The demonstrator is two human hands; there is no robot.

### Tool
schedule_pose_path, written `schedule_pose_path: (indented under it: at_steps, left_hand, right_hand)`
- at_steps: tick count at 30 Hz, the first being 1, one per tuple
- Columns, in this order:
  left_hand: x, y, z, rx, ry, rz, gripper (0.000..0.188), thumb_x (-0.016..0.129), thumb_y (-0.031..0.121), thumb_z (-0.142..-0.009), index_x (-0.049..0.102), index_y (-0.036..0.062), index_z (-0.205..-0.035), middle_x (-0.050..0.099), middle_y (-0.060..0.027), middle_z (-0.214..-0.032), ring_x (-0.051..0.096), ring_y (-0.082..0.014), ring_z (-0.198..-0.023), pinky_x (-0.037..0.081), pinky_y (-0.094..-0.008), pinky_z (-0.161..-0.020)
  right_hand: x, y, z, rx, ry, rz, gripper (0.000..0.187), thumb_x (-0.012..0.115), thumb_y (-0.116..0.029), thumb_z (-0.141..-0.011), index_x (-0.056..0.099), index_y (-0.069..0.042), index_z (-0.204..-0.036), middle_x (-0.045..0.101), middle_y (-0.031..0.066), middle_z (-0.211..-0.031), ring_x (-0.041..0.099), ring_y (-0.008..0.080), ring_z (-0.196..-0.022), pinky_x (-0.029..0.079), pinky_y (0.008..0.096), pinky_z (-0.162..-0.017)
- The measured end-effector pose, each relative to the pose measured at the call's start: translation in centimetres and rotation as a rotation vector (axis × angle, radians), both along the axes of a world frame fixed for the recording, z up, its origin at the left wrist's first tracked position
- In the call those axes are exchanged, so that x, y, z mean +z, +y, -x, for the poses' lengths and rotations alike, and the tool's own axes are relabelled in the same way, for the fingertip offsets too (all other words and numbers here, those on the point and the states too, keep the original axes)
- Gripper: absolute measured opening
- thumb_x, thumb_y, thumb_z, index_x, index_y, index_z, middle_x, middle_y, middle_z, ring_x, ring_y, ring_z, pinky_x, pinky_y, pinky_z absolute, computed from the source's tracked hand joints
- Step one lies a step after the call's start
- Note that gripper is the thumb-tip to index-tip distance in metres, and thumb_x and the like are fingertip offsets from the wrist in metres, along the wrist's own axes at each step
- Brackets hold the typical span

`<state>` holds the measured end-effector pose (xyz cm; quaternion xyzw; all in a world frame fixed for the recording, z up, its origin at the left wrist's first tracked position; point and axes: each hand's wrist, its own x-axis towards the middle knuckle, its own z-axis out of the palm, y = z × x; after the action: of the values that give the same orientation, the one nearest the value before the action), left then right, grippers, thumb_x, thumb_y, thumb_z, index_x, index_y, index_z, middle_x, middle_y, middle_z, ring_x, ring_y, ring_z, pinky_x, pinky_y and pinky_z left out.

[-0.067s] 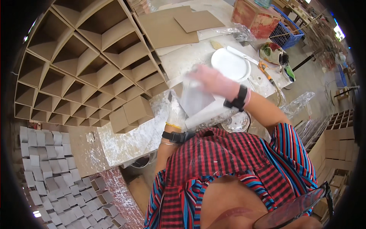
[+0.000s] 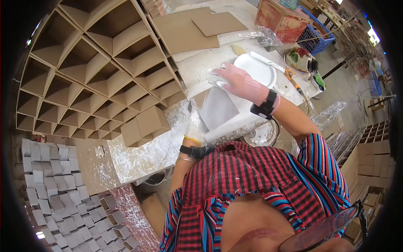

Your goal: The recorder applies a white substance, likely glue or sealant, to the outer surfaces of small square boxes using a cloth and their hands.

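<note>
My left hand [image 2: 194,124], in a white glove, is closed at the left edge of a white-smeared board [image 2: 220,110]; its fingertips are partly hidden. Wet-looking white streaks cover the board's upper face. Over the board's far edge is my right hand [image 2: 243,84], in a thin pink glove. Its fingers curl around a small pale pad [image 2: 214,78], which I cannot make out exactly. Just beyond the right wrist stands a round white dish [image 2: 256,69] with white stuff in it. A flat white strip [image 2: 267,61] lies across the dish's rim.
A large cardboard-coloured grid of compartments [image 2: 84,67] stands at left, with small boxes [image 2: 152,122] beside it. Flat brown boards [image 2: 184,31] lie at the back. An orange-handled tool [image 2: 292,80], a red box [image 2: 281,19] and a blue crate [image 2: 315,38] are at right.
My right hand, blurred before, has shifted slightly right and now shows clearly at the board's far edge. More of the board's white face is uncovered. The left hand has barely moved.
</note>
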<state>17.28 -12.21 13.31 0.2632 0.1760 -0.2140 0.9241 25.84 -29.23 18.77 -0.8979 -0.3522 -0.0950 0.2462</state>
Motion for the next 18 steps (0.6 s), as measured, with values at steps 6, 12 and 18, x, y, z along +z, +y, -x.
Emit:
schedule_pose_path:
  at_steps: [6,12,18]
  left_hand:
    - [-2.3,0.4,-0.4,-0.011,-0.098,-0.077,0.048,0.038,0.036,-0.098,0.037,0.0069,-0.137,0.043,-0.0132,-0.139,0.043,-0.0264,-0.127,0.040,-0.0350,-0.103]
    - [-2.7,0.9,0.0,0.010,-0.103,-0.116,0.048,0.038,0.035,-0.098,0.038,0.0066,-0.137,0.044,-0.0133,-0.138,0.044,-0.0267,-0.125,0.041,-0.0351,-0.102]
    - [-2.5,0.1,-0.1,-0.027,-0.102,-0.135,0.048,0.037,0.035,-0.098,0.039,0.0064,-0.137,0.045,-0.0134,-0.138,0.046,-0.0269,-0.124,0.043,-0.0352,-0.101]
  right_hand:
    - [-0.8,2.1,3.5,0.451,-0.066,0.061,0.050,0.066,-0.014,-0.076,0.054,-0.015,-0.124,0.056,0.0149,-0.109,0.056,0.0312,-0.102,0.049,0.0402,-0.086]
    - [0.4,1.9,-1.1,0.107,0.048,0.027,0.044,0.064,-0.018,-0.081,0.054,-0.014,-0.124,0.054,0.0175,-0.104,0.058,0.0332,-0.097,0.049,0.0431,-0.084]
    - [-0.5,2.4,2.2,0.452,-0.104,0.067,0.046,0.065,-0.019,-0.080,0.053,-0.014,-0.124,0.055,0.0179,-0.107,0.058,0.0332,-0.098,0.050,0.0429,-0.083]
